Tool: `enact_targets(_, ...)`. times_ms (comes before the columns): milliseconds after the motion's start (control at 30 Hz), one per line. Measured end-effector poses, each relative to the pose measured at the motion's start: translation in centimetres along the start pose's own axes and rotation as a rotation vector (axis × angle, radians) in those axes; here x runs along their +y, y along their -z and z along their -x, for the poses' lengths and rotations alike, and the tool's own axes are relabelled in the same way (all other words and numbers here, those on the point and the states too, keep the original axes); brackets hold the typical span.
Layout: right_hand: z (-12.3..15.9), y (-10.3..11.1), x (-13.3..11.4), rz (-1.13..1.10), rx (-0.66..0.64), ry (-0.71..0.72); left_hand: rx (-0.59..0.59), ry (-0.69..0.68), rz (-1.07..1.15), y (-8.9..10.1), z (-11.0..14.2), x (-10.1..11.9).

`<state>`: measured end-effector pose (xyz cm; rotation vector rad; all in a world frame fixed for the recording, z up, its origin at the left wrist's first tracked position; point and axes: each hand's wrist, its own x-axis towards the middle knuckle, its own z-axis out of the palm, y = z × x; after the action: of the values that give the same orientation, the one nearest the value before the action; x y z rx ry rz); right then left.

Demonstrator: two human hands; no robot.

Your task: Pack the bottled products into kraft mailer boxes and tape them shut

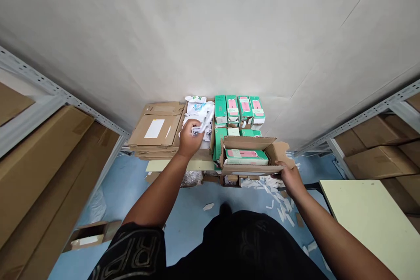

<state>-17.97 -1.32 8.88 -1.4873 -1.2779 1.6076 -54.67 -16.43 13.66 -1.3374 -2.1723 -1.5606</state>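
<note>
My left hand (189, 138) reaches forward into a carton of white packets (198, 111) and is closed on one white packet (201, 128). My right hand (288, 178) grips the near right corner of an open small cardboard box (250, 169). Inside that box lies a green package with a pink picture (246, 155). Behind it stand several green and pink boxes (239, 110) in a row against the wall.
A stack of flattened cardboard boxes (156, 131) lies left of the carton. Metal shelves with big brown cartons (42, 170) flank both sides. A pale table top (370, 218) is at the right. White paper strips (278, 203) litter the blue floor.
</note>
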Motion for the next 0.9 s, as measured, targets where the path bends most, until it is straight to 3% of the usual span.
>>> enact_targets(67, -0.2, 0.0, 0.1, 0.015, -0.011, -0.006, -0.138, -0.187, 0.172, 0.8, 0.5, 3.9)
enact_targets(167, -0.2, -0.1, 0.1, 0.023, -0.004, -0.003, -0.54, -0.433, 0.343, 1.1, 0.7, 8.8)
enact_targets(233, 0.0, 0.0, 0.0, 0.031, 0.001, 0.007, -0.755, -0.483, 0.314, 0.7, 0.5, 10.7)
enact_targets(300, 0.2, 0.1, 0.0, 0.034, -0.005, 0.023, -0.851, -0.457, 0.2, 0.0, 0.3, 11.4)
enact_targets(367, 0.6, 0.3, 0.0, 0.023, -0.005, 0.029, -0.845, -0.404, 0.087, -0.4, 0.3, 11.3)
enact_targets(433, 1.1, 0.7, -0.1, -0.003, 0.014, 0.026, -0.763, -0.375, 0.045, -0.6, 0.6, 10.8)
enact_targets(533, 1.8, 1.9, -0.3, -0.06, 0.078, 0.027, -0.487, -0.304, 0.087, -0.8, 1.7, 10.0)
enact_targets(600, 2.4, 3.0, -0.6, -0.106, 0.125, 0.032, -0.32, -0.168, 0.163, -1.5, 2.9, 9.6)
enact_targets(633, 2.7, 3.6, -0.8, -0.126, 0.147, 0.035, -0.298, -0.079, 0.223, -2.1, 3.5, 9.5)
enact_targets(700, 3.4, 5.1, -1.1, -0.154, 0.186, 0.041, -0.386, 0.097, 0.382, -3.7, 4.7, 9.7)
enact_targets(767, 4.2, 6.7, -1.3, -0.16, 0.228, 0.047, -0.561, 0.227, 0.521, -5.7, 5.8, 10.4)
enact_targets(900, 5.5, 10.4, -0.9, -0.163, 0.329, 0.073, -0.776, 0.298, 0.637, -9.5, 7.0, 13.9)
